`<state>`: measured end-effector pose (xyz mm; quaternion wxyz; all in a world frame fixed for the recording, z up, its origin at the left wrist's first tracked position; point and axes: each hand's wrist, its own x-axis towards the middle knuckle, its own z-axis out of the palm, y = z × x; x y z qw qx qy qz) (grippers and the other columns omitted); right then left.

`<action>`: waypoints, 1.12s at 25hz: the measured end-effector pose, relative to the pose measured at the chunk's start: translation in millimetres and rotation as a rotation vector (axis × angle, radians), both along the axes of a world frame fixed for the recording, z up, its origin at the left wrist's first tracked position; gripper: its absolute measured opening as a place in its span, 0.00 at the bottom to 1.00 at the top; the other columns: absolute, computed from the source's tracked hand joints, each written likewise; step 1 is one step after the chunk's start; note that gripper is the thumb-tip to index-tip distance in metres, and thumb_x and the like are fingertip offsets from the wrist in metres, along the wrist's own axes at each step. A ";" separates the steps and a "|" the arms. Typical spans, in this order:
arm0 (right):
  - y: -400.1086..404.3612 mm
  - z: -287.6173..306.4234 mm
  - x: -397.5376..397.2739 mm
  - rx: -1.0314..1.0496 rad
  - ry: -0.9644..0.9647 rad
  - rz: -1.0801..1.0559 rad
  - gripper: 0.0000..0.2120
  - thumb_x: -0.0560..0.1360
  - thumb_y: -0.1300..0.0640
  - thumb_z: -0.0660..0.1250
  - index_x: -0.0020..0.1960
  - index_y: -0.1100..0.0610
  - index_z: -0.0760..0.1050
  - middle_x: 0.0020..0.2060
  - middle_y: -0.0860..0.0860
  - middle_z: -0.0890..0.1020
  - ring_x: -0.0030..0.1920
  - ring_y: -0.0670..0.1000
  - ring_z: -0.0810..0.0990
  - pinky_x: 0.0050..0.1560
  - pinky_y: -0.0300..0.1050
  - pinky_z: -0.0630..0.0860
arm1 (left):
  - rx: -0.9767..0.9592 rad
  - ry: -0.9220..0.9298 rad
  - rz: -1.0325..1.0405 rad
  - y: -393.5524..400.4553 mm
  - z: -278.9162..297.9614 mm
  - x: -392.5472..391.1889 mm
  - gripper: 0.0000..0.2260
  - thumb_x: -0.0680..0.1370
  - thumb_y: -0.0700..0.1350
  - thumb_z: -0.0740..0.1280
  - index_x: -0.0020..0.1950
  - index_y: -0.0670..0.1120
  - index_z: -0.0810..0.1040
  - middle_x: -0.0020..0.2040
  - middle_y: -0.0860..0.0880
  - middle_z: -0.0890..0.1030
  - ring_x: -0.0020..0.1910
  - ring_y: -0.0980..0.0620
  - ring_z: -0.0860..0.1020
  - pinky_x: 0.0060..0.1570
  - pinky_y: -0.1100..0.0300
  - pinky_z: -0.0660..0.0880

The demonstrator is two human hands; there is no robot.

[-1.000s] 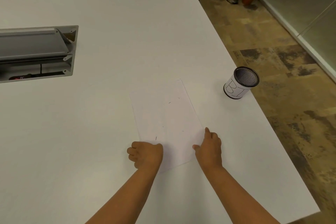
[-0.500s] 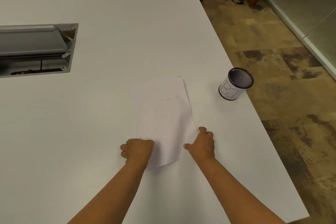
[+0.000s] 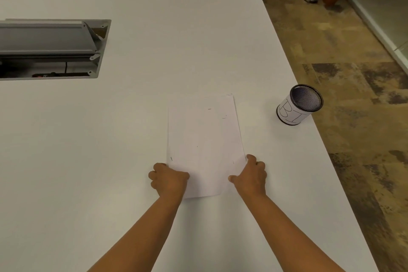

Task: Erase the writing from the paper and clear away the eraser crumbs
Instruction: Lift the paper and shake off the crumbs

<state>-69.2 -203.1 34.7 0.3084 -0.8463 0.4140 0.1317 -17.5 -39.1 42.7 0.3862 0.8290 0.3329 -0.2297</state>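
I had the left hand (image 3: 169, 180) and the right hand (image 3: 250, 175) each pinched shut on a near corner of the paper (image 3: 204, 139), which lay on the white counter (image 3: 132, 117) straight ahead. Only a few dark specks showed on the sheet; I could not tell crumbs from leftover marks. To clear them well I judged I should lift both corners evenly, keep the sheet taut and tip it toward the mesh cup (image 3: 298, 105), standing well apart at the counter's right edge.
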 end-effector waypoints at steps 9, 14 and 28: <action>-2.8 -1.4 -0.6 0.026 -0.008 0.010 0.39 0.65 0.61 0.75 0.69 0.58 0.57 0.63 0.59 0.65 0.62 0.59 0.67 0.58 0.51 0.71 | -0.257 -0.070 -0.023 17.5 -2.3 -4.6 0.08 0.70 0.37 0.71 0.46 0.40 0.75 0.46 0.43 0.79 0.45 0.42 0.76 0.44 0.53 0.73; -9.1 0.8 -8.1 0.098 -0.065 0.011 0.39 0.65 0.62 0.75 0.69 0.58 0.58 0.64 0.58 0.67 0.61 0.58 0.71 0.58 0.48 0.71 | -0.403 -0.042 -0.184 8.5 0.3 -11.3 0.14 0.77 0.40 0.62 0.62 0.44 0.72 0.55 0.46 0.77 0.51 0.45 0.75 0.51 0.53 0.73; -73.0 12.9 -92.8 0.311 -0.157 -0.195 0.27 0.74 0.65 0.64 0.70 0.53 0.60 0.62 0.56 0.73 0.59 0.54 0.72 0.58 0.47 0.70 | -0.529 -0.126 -0.518 -47.5 53.0 -72.0 0.18 0.78 0.36 0.56 0.64 0.52 0.69 0.50 0.63 0.75 0.48 0.62 0.75 0.47 0.70 0.70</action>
